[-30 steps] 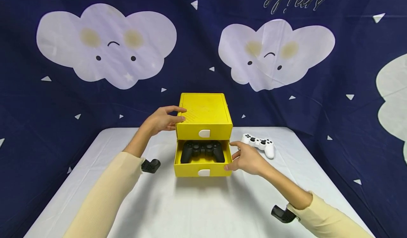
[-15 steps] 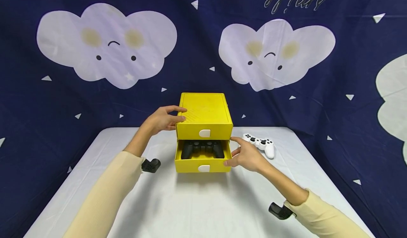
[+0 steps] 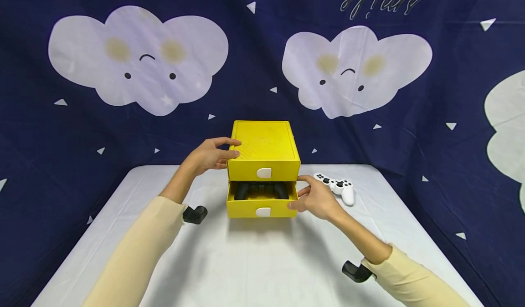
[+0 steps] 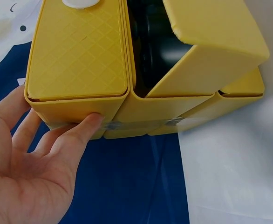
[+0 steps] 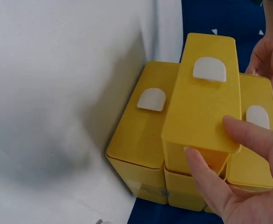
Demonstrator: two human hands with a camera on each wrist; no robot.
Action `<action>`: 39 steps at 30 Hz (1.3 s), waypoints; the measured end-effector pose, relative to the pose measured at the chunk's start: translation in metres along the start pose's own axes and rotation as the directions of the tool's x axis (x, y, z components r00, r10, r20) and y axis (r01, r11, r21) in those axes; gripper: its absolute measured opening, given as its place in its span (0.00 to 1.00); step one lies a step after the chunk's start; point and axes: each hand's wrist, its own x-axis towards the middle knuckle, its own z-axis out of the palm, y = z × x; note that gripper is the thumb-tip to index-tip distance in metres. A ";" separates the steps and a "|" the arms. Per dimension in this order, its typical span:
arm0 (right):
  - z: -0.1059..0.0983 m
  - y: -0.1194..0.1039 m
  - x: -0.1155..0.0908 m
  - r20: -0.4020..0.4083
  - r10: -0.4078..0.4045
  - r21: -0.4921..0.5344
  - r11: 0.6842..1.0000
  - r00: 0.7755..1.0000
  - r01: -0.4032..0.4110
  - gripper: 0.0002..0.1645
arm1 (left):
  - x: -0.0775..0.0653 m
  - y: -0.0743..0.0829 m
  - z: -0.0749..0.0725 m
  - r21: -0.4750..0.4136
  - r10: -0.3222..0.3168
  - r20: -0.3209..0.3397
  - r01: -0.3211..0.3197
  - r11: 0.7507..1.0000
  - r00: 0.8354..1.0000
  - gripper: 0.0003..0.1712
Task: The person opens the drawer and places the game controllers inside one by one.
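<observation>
A yellow drawer cabinet [image 3: 262, 140] stands on the table; the wrist views show three tiers. Its middle drawer [image 3: 262, 209] is partly pulled out, and a black game controller [image 3: 261, 190] lies inside, its upper part hidden under the tier above. My left hand [image 3: 207, 156] rests on the cabinet's top left edge, fingers extended, some over the top and others along the side. At the drawer's front right corner, my right hand [image 3: 317, 200] presses the front with the thumb, while the index finger [image 5: 201, 172] lies along the side.
Behind my right hand, a white game controller [image 3: 336, 186] lies on the white tablecloth [image 3: 246, 261]. A dark blue cloth [image 3: 254, 70] with clouds hangs behind the table. White tabs [image 5: 210, 69] mark the drawer fronts.
The middle drawer has slid inward with the black controller, which is now more covered. My right hand has moved forward with it. The left hand keeps its place on the cabinet.
</observation>
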 end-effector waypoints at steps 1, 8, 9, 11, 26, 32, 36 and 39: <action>0.001 0.001 0.001 -0.015 -0.010 -0.007 1.000 1.000 0.010 0.51 | 0.000 0.000 0.000 0.000 -0.001 0.000 0.001 1.000 1.000 0.28; 0.007 0.007 0.010 -0.184 -0.106 -0.068 0.993 0.977 0.095 0.40 | 0.001 -0.001 0.000 -0.007 0.003 0.001 -0.003 1.000 1.000 0.27; 0.008 0.007 0.011 -0.197 -0.115 -0.064 0.992 0.974 0.104 0.39 | 0.001 -0.001 0.000 -0.010 0.003 0.002 -0.003 1.000 1.000 0.27; 0.009 0.008 0.013 -0.213 -0.123 -0.055 0.992 0.969 0.114 0.38 | 0.002 -0.001 0.000 -0.009 -0.001 0.002 0.001 1.000 1.000 0.27; 0.023 0.017 0.023 -0.320 -0.125 0.059 0.987 0.939 0.151 0.30 | 0.002 -0.001 0.000 -0.003 0.001 0.001 -0.001 1.000 1.000 0.28; 0.027 0.018 0.026 -0.363 -0.155 0.046 0.982 0.919 0.184 0.28 | 0.002 -0.001 -0.001 -0.003 -0.003 0.004 0.003 1.000 1.000 0.28; 0.029 0.018 0.026 -0.378 -0.158 0.053 0.980 0.912 0.191 0.27 | 0.001 -0.001 -0.002 -0.004 0.002 0.014 -0.002 1.000 1.000 0.29; 0.029 0.017 0.026 -0.388 -0.157 0.053 0.980 0.908 0.192 0.27 | 0.001 -0.001 -0.002 -0.008 0.008 0.023 -0.008 1.000 1.000 0.29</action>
